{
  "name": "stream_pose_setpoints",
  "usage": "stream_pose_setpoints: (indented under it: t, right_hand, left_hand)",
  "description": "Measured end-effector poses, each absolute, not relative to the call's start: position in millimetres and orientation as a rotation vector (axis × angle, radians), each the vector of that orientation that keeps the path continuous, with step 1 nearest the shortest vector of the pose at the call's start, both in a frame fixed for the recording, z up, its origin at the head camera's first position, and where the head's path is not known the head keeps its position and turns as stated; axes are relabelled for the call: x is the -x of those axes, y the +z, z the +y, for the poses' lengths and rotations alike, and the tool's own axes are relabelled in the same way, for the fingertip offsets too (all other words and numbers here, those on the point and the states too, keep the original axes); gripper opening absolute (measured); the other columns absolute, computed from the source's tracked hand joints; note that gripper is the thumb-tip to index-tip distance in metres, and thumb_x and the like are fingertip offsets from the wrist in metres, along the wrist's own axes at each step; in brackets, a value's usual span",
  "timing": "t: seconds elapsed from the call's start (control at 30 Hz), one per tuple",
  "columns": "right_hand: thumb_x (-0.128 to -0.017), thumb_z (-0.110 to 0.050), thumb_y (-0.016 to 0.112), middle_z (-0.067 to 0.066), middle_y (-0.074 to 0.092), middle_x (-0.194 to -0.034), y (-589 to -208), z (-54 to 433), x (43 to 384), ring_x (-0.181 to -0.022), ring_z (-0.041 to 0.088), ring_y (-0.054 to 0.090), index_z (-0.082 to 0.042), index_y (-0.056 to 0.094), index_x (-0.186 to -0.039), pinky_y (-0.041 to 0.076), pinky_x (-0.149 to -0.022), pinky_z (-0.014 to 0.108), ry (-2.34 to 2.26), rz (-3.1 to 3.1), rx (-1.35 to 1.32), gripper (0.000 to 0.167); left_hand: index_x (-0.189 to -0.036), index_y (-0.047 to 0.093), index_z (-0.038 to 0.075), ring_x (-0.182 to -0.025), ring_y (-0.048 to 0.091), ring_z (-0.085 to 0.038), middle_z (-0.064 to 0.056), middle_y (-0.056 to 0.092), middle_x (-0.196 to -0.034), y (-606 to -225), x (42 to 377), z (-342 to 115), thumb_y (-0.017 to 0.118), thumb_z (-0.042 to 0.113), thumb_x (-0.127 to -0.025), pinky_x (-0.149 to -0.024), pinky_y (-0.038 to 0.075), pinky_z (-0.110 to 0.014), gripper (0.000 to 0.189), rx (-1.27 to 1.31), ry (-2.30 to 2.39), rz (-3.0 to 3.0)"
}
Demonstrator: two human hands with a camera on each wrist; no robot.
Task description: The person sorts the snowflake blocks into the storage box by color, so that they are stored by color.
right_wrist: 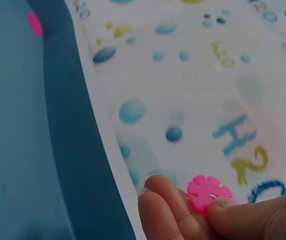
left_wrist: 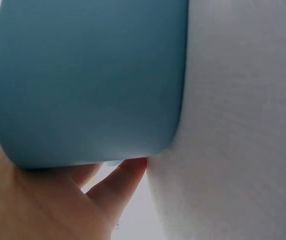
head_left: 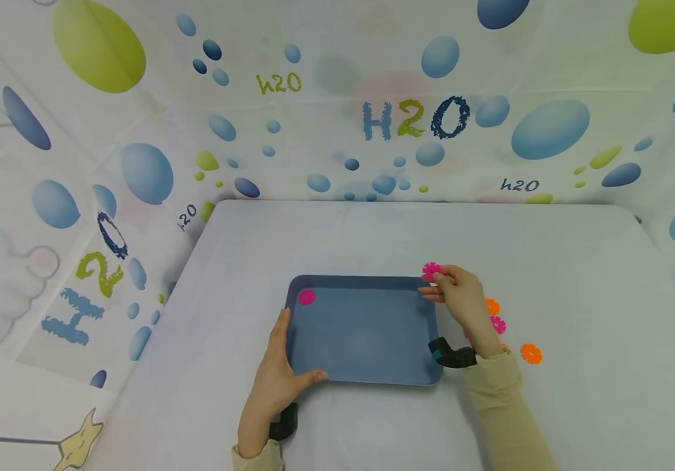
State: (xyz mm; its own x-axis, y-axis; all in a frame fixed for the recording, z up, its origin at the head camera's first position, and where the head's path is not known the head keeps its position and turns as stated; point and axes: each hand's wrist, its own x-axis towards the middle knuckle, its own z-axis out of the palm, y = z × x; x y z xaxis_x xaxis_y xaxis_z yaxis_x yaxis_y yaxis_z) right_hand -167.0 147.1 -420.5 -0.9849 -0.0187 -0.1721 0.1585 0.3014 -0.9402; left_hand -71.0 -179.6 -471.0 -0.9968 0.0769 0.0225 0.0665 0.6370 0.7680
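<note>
Between the thumb and fingertips of my right hand is a pink flower-shaped plastic disc, notched round its edge. That hand is above the back right corner of a blue-grey rectangular tray. The right wrist view shows the pinched disc close up. Inside the tray's back left corner lies another pink disc. My left hand rests against the front left corner of the tray, its fingers straight along the left side and its thumb stretched along the front edge. In the left wrist view the tray wall hides part of that hand.
Right of the tray, partly behind my right forearm, lie more discs, among them an orange disc, another orange disc and a pink disc. A white cloth covers the table; patterned sheets hang behind and at the sides.
</note>
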Motion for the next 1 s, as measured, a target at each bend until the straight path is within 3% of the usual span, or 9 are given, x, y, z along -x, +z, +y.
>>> stream_pose_setpoints:
  t: [0.2, 0.43, 1.0]
  right_hand:
    - [-0.104, -0.015, 0.044, 0.030, 0.066, -0.115, -426.3, 102.8, 180.1, -0.092, 0.026, 0.073, 0.012, 0.052, -0.119, 0.059, -0.080, 0.033, -1.849, 2.263, 0.011, 0.032]
    - [-0.101, -0.017, 0.051, 0.020, 0.073, -0.098, -437.4, 52.1, 187.6, -0.081, 0.020, 0.074, 0.007, 0.062, -0.109, 0.058, -0.085, 0.037, -1.741, 2.198, 0.042, 0.028]
    - [-0.099, -0.021, 0.056, 0.010, 0.069, -0.072, -465.3, 2.6, 193.0, -0.054, 0.009, 0.064, 0.004, 0.069, -0.090, 0.058, -0.055, 0.028, -1.622, 2.167, 0.038, 0.029]
  left_hand:
    - [-0.157, 0.005, 0.010, -0.148, 0.017, -0.041, -0.021, 0.012, -0.162, -471.8, 71.3, -178.9, 0.091, 0.030, -0.063, -0.115, 0.024, -0.058, 0.129, -0.133, 1.338, 2.832]
    - [-0.157, 0.006, 0.009, -0.148, 0.016, -0.041, -0.020, 0.012, -0.162, -473.1, 71.0, -177.7, 0.091, 0.032, -0.063, -0.116, 0.024, -0.058, 0.129, -0.129, 1.360, 2.818]
    - [-0.157, 0.007, 0.010, -0.147, 0.019, -0.042, -0.021, 0.013, -0.161, -470.8, 70.4, -178.8, 0.090, 0.032, -0.064, -0.114, 0.026, -0.059, 0.127, -0.131, 1.343, 2.839]
